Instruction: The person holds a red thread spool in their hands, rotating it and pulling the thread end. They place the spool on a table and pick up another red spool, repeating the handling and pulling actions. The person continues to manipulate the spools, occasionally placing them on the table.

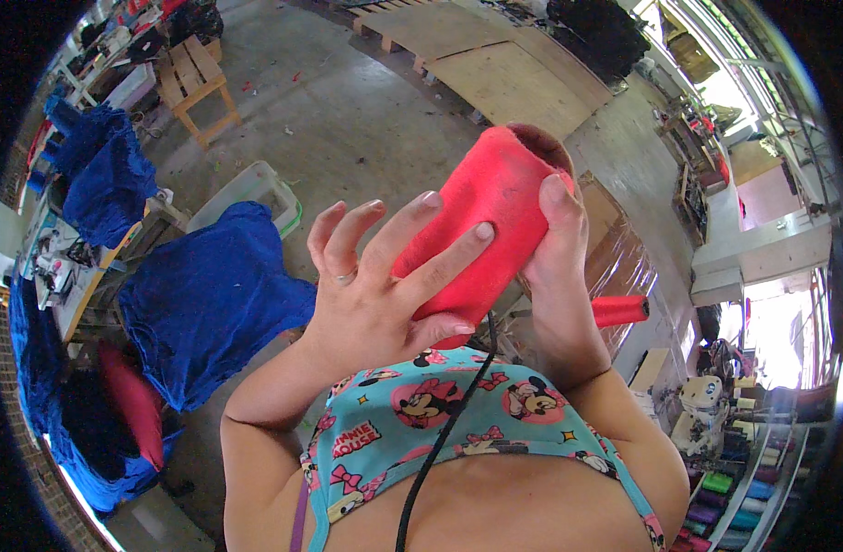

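My right hand point(560, 225) grips a red fabric tube point(495, 193) near its open upper end, thumb on the front face and the other fingers behind it. Dark lining or shadow shows inside that opening. Across the tube's left side lies my left hand point(380, 285), its fingers spread. The index finger rests on the red cloth, and the thumb touches the lower edge. A ring sits on one finger of this hand. Past my right wrist, a narrow red piece point(619, 311) with a dark end sticks out; its other end is hidden.
Blue cloth point(210, 299) drapes at the left, beside a table with a sewing machine point(58, 276). Farther off stand a clear plastic bin point(233, 202) and a wooden bench point(196, 83). At the right are another sewing machine point(702, 405) and several thread spools point(716, 506).
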{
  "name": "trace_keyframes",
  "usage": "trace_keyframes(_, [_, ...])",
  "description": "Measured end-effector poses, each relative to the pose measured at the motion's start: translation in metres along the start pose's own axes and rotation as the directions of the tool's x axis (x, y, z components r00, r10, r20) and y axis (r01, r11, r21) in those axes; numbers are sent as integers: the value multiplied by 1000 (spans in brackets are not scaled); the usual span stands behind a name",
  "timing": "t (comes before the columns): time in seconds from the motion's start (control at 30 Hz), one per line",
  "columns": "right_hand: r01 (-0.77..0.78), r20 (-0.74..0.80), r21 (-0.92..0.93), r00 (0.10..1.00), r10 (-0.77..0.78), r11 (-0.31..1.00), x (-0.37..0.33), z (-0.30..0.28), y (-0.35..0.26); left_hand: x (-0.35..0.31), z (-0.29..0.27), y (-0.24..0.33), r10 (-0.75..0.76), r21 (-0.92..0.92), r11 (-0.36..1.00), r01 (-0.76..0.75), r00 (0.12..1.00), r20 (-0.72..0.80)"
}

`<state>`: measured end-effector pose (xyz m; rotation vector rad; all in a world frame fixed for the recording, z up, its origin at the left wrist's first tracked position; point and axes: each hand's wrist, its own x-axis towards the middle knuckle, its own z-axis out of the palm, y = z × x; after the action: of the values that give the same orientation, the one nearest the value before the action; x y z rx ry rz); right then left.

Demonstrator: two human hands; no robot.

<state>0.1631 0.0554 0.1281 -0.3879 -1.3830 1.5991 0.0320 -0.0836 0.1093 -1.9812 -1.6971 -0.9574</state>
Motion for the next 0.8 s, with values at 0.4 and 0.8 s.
trace_keyframes(0.4, [4,189,-191,981,33,982,-6,11,-3,32,9,-11,-305,-809,499,310,937,170])
trace_keyframes(0.8, [-135,186,-162,969,165,977,1,8,-5,30,16,-22,-312,-931,75,356,896,317])
